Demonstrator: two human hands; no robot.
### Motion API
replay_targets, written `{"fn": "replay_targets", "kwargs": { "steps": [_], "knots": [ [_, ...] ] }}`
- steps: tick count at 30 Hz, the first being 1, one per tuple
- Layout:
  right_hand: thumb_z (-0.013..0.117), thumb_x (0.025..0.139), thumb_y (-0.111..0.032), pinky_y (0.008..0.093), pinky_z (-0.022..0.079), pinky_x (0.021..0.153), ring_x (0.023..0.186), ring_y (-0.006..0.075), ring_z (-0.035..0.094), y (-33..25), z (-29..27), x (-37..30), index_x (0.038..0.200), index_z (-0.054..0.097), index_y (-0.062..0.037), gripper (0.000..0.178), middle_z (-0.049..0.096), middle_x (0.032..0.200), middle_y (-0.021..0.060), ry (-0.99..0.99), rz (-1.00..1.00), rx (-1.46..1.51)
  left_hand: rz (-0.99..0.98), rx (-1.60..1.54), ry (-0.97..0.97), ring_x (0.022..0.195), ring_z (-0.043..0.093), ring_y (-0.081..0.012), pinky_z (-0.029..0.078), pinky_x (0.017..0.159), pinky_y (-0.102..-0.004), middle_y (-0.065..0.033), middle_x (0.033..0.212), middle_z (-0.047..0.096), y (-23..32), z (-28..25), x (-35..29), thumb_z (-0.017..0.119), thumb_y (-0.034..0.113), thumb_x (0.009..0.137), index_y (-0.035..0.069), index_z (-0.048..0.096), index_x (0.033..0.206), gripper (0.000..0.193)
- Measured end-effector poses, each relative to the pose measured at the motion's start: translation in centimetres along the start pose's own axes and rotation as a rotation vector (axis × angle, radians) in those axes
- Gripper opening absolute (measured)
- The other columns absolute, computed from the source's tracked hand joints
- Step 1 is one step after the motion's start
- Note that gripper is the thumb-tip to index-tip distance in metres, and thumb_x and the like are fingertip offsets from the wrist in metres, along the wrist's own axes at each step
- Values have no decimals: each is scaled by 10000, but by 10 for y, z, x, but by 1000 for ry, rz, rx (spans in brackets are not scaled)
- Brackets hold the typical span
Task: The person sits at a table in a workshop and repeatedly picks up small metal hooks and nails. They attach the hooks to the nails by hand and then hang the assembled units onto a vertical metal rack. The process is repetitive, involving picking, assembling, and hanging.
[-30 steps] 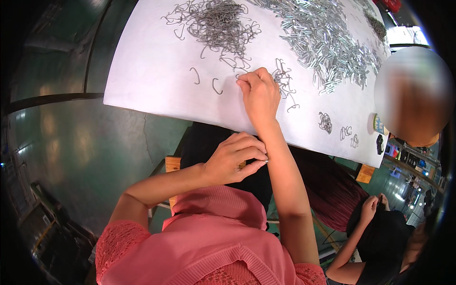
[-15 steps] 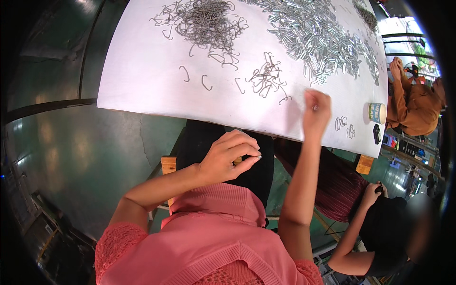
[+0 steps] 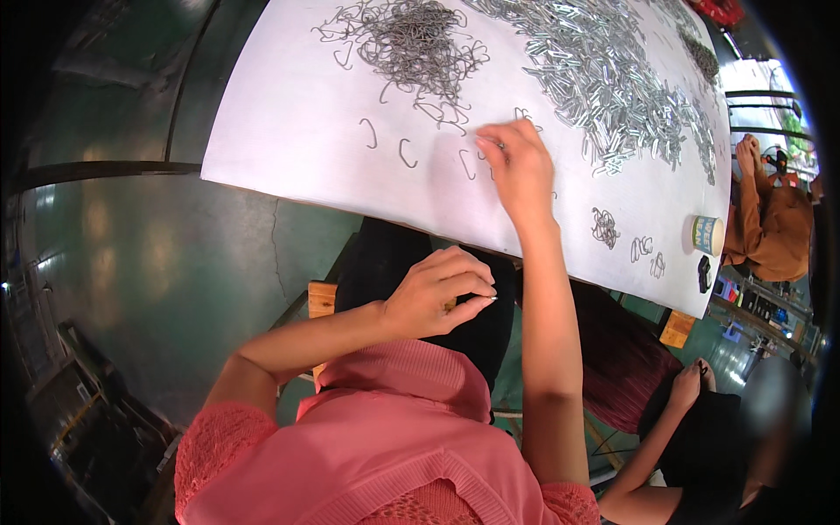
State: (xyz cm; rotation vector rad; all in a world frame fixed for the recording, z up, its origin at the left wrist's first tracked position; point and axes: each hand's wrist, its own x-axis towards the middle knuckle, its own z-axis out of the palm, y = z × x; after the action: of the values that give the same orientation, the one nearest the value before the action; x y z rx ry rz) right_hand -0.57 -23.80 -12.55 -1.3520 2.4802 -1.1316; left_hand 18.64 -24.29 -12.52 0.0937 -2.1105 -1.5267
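Note:
My left hand (image 3: pixel 442 293) is in front of the table edge, above my lap, with thumb and fingers curled into a pinch. A tiny shiny metal piece (image 3: pixel 494 298) shows at its fingertips. Over the table, my right hand (image 3: pixel 522 171) has its fingers closed, and whatever is between them is too small to make out. It covers most of a small group of bent wire hooks; one loose hook (image 3: pixel 467 164) lies just left of it. Farther left are two more single hooks, one of them a C-shaped hook (image 3: pixel 407 153). A small clump of hooks (image 3: pixel 605 227) lies to the right.
A large tangled pile of wire hooks (image 3: pixel 416 44) lies at the back of the white tabletop (image 3: pixel 289 131). Right of it spreads a heap of short shiny metal pieces (image 3: pixel 612 92). A paper cup (image 3: pixel 707 234) and a black object (image 3: pixel 703 274) stand near the right edge. Other people sit to the right.
My right hand has moved left and away from me, onto the small hook group. A clump of hooks shows where that hand was. My left hand keeps its pinch.

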Motion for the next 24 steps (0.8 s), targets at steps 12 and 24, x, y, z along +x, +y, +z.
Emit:
{"fn": "replay_targets", "kwargs": {
  "steps": [12,24],
  "knots": [
    [630,772,-30,384,455,721,855,235,575,-25,47,36,895,715,-116,173,569,887,25,-15,-202,-265,22,0,36,844,590,-212,477,737,-325,-16,956,625,-8,-1,-10,751,44,721,82,668,863,169],
    [584,786,-7,390,459,733,876,237,578,-4,30,42,965,724,-129,257,573,932,36,-73,-147,-369,31,-18,21,859,581,-196,456,701,-313,-16,953,611,-16,-6,-7,720,89,762,94,633,861,132]
  ]
}}
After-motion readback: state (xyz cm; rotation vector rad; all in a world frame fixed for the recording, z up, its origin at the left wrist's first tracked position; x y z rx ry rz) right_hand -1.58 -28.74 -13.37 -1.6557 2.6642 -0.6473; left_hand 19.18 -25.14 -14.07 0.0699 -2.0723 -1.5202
